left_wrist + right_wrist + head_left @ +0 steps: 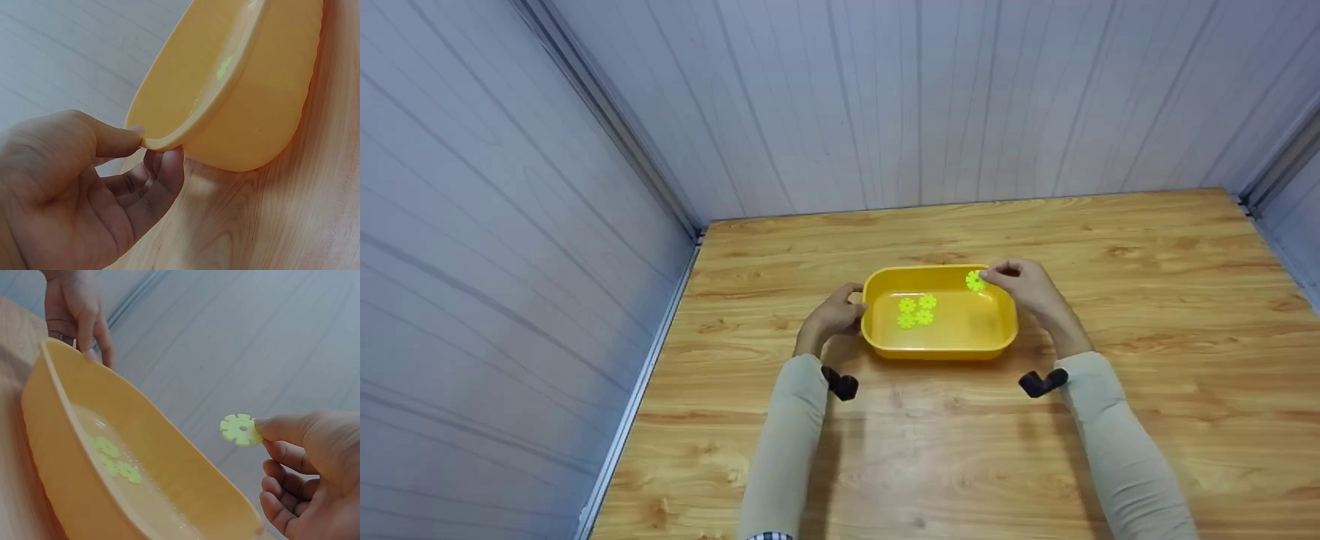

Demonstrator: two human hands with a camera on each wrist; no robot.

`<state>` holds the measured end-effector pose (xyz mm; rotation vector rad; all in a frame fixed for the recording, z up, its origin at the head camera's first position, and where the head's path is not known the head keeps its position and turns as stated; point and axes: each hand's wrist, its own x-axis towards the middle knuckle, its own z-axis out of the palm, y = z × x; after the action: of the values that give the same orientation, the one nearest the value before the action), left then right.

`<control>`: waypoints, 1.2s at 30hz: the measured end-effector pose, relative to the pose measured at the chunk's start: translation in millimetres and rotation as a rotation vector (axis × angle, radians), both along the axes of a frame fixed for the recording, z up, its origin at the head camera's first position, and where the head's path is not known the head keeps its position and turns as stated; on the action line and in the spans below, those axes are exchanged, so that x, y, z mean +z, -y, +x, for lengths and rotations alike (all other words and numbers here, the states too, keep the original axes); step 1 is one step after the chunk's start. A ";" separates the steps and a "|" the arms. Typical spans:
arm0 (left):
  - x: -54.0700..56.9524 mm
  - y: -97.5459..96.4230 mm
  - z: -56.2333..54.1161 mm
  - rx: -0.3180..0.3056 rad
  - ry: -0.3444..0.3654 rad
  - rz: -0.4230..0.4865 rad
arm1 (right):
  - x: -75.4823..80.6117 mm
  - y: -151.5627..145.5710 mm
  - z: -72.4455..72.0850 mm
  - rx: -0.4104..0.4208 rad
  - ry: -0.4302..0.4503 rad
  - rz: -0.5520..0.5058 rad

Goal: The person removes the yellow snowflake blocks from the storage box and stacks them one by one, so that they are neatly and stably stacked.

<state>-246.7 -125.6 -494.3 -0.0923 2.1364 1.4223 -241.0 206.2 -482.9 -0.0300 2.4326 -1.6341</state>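
Pinching a notched disc (232, 431) between thumb and forefinger, the right hand (1029, 286) is holding it near two o'clock on the yellow tub (926, 281), while the left hand (834, 315), fingers curled, is gripping the rim (937, 350) at nine o'clock. Four similar discs (924, 318) are lying inside, toward nine o'clock. The step seems to be handling discs singly, and the next move is likely calling for a steady tub and precise fingertip control.
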 end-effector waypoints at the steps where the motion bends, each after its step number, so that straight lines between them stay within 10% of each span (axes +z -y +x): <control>1: -0.1 0.0 0.1 0.002 0.002 0.002 | 0.9 -2.4 0.6 -0.007 0.002 -0.006; 36: 2.9 -1.0 0.9 0.010 0.012 -0.009 | -27.3 -91.9 18.6 -0.156 0.049 0.014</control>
<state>-245.8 -124.6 -491.4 -0.1146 2.1358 1.4139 -222.3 298.1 -510.2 0.2052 2.4641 -1.6584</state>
